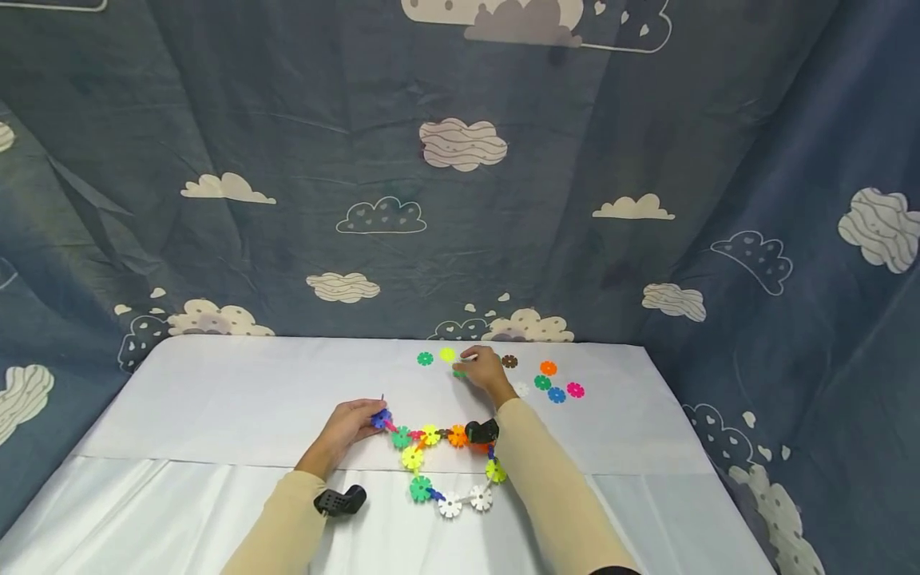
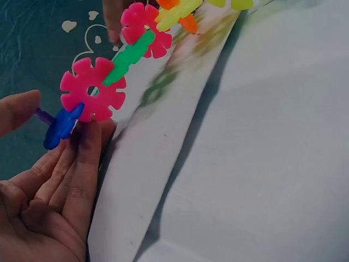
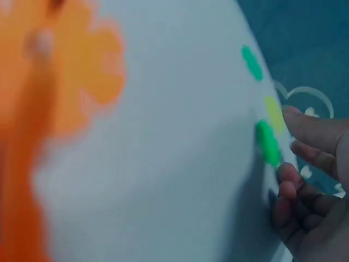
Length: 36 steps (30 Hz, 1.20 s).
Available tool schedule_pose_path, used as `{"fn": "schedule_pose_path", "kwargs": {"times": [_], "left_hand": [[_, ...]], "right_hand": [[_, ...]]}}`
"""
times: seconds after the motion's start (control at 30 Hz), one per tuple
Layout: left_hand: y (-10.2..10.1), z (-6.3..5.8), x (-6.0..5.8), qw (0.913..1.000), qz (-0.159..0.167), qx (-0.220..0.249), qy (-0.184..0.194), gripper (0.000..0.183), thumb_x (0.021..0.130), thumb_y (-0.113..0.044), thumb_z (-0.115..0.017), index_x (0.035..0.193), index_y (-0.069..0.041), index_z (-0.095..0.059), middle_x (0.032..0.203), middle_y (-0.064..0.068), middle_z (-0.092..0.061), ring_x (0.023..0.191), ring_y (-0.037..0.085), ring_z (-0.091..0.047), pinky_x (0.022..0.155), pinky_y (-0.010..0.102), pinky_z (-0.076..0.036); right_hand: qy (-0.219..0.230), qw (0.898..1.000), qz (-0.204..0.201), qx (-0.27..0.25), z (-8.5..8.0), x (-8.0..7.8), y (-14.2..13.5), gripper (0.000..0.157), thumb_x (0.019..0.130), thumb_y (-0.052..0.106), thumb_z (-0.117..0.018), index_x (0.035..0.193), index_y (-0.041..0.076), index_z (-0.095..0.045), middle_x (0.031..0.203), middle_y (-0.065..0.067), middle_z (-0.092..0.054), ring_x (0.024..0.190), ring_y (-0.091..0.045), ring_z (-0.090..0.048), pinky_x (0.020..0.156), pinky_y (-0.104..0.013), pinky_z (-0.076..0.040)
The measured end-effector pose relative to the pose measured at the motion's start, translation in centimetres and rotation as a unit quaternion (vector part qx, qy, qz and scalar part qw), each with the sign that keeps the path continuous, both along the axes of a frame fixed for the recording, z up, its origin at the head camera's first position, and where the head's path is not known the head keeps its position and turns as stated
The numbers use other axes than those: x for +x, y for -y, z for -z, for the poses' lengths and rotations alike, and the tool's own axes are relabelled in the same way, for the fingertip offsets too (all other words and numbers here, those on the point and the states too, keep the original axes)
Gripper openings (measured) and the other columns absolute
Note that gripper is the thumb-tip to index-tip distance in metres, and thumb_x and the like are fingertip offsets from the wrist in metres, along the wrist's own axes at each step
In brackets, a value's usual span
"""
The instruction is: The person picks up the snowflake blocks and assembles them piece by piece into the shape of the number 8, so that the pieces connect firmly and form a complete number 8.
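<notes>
My left hand point(image 1: 348, 426) pinches the blue flower-shaped disc point(image 2: 64, 125) at the end of a chain of interlocking discs. A purple disc point(image 2: 44, 116), seen edge-on, joins it beside the thumb. From there the chain runs right through pink discs point(image 2: 92, 90), green, yellow and orange ones, and bends round into a loop with white discs point(image 1: 450, 506) at the front. Toward the back of the table, my right hand point(image 1: 483, 369) reaches over a loose green disc point(image 3: 268, 143). Its thumb and fingers stand apart, fingertips right at that disc's edge.
Loose discs lie along the back: another green disc point(image 1: 425, 358), a yellow disc point(image 1: 448, 354) and a brown disc point(image 1: 509, 362). Farther right are orange point(image 1: 549, 368), blue point(image 1: 557, 395) and pink point(image 1: 576, 390) ones. A cloud-printed curtain point(image 1: 287, 263) hangs behind the white table point(image 1: 237, 399).
</notes>
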State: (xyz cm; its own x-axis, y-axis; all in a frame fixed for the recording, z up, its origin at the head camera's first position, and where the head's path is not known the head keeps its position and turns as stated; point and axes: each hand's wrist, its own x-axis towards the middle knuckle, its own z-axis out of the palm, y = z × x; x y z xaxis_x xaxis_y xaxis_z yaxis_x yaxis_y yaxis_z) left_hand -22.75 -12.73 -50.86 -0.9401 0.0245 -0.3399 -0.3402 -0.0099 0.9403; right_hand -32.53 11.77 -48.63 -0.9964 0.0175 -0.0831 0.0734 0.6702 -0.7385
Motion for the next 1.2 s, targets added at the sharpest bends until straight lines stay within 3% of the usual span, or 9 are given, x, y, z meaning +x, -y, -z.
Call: {"fn": "schedule_pose_path", "kwargs": {"times": [0.13, 0.33, 0.4, 0.5, 0.6, 0.7, 0.8, 0.97, 1.2], "left_hand": [[0.2, 0.1, 0.0, 0.9999, -0.008, 0.007, 0.0, 0.037, 0.095, -0.018, -0.061, 0.12, 0.01, -0.059, 0.108, 0.013, -0.064, 0.09, 0.013, -0.061, 0.086, 0.032, -0.055], [-0.5, 0.6, 0.2, 0.9997, -0.002, 0.025, 0.008, 0.037, 0.095, -0.017, -0.061, 0.121, 0.01, -0.059, 0.11, 0.013, -0.064, 0.091, 0.012, -0.062, 0.087, 0.032, -0.055], [-0.5, 0.6, 0.2, 0.9996, -0.004, 0.029, 0.003, 0.037, 0.095, -0.016, -0.061, 0.121, 0.011, -0.058, 0.11, 0.014, -0.064, 0.091, 0.013, -0.062, 0.088, 0.032, -0.054], [-0.4, 0.4, 0.0, 0.9995, -0.01, 0.028, -0.004, 0.038, 0.094, -0.016, -0.062, 0.12, 0.011, -0.058, 0.107, 0.012, -0.065, 0.089, 0.012, -0.062, 0.088, 0.031, -0.054], [-0.2, 0.2, -0.1, 0.9994, -0.01, 0.033, -0.003, 0.039, 0.094, -0.015, -0.062, 0.121, 0.012, -0.057, 0.099, 0.008, -0.066, 0.086, 0.009, -0.062, 0.084, 0.028, -0.055], [0.0, 0.1, -0.1, 0.9995, -0.009, 0.031, -0.005, 0.039, 0.094, -0.014, -0.062, 0.121, 0.013, -0.057, 0.096, 0.004, -0.066, 0.084, 0.008, -0.062, 0.082, 0.026, -0.055], [0.0, 0.1, -0.2, 0.9997, -0.01, 0.023, -0.003, 0.038, 0.094, -0.015, -0.061, 0.121, 0.011, -0.058, 0.101, 0.007, -0.066, 0.087, 0.008, -0.062, 0.083, 0.027, -0.055], [0.1, 0.0, -0.2, 1.0, -0.004, 0.005, 0.006, 0.038, 0.096, -0.019, -0.06, 0.122, 0.009, -0.059, 0.116, 0.015, -0.063, 0.094, 0.012, -0.061, 0.091, 0.034, -0.053], [0.2, 0.2, -0.1, 0.9998, -0.002, 0.02, 0.005, 0.041, 0.095, -0.02, -0.062, 0.122, 0.01, -0.058, 0.11, 0.012, -0.064, 0.094, 0.012, -0.061, 0.09, 0.033, -0.053]], "right_hand": [[0.007, 0.998, -0.027, 0.062, 0.7, -0.4, -0.6, 0.035, 0.085, 0.022, -0.075, 0.111, 0.002, -0.064, 0.11, -0.015, -0.064, 0.104, -0.03, -0.059, 0.092, -0.043, -0.048], [-0.004, 0.992, -0.045, 0.121, 0.7, -0.2, -0.6, 0.025, 0.083, 0.013, -0.076, 0.102, 0.004, -0.061, 0.096, -0.01, -0.063, 0.088, -0.024, -0.059, 0.081, -0.038, -0.05], [-0.004, 0.995, -0.053, 0.08, 0.4, -0.1, -0.3, 0.021, 0.083, 0.006, -0.074, 0.1, 0.004, -0.061, 0.087, -0.01, -0.063, 0.076, -0.021, -0.058, 0.07, -0.034, -0.051], [0.007, 0.996, -0.079, -0.045, -0.1, 0.0, 0.4, 0.017, 0.086, -0.003, -0.068, 0.102, 0.001, -0.064, 0.076, -0.011, -0.06, 0.06, -0.017, -0.057, 0.054, -0.028, -0.048], [0.026, 0.978, -0.108, -0.176, -0.4, 0.7, 1.9, 0.023, 0.089, -0.006, -0.063, 0.111, -0.004, -0.064, 0.074, -0.011, -0.059, 0.058, -0.021, -0.061, 0.051, -0.027, -0.051], [0.04, 0.961, -0.129, -0.243, -0.9, 2.1, 4.0, 0.029, 0.089, -0.006, -0.063, 0.118, -0.008, -0.06, 0.077, -0.009, -0.061, 0.063, -0.028, -0.063, 0.058, -0.031, -0.054], [0.046, 0.952, -0.137, -0.27, -0.9, 2.9, 6.1, 0.026, 0.088, -0.004, -0.064, 0.114, -0.009, -0.06, 0.074, -0.012, -0.064, 0.061, -0.026, -0.061, 0.059, -0.029, -0.054], [0.055, 0.949, -0.132, -0.281, 0.2, 3.5, 8.1, 0.018, 0.09, -0.001, -0.064, 0.107, -0.005, -0.066, 0.072, -0.016, -0.066, 0.053, -0.013, -0.057, 0.049, -0.024, -0.049], [0.072, 0.943, -0.122, -0.3, 0.5, 3.9, 9.1, 0.021, 0.089, -0.004, -0.063, 0.11, -0.007, -0.064, 0.07, -0.009, -0.063, 0.052, -0.012, -0.056, 0.051, -0.025, -0.053]]}}
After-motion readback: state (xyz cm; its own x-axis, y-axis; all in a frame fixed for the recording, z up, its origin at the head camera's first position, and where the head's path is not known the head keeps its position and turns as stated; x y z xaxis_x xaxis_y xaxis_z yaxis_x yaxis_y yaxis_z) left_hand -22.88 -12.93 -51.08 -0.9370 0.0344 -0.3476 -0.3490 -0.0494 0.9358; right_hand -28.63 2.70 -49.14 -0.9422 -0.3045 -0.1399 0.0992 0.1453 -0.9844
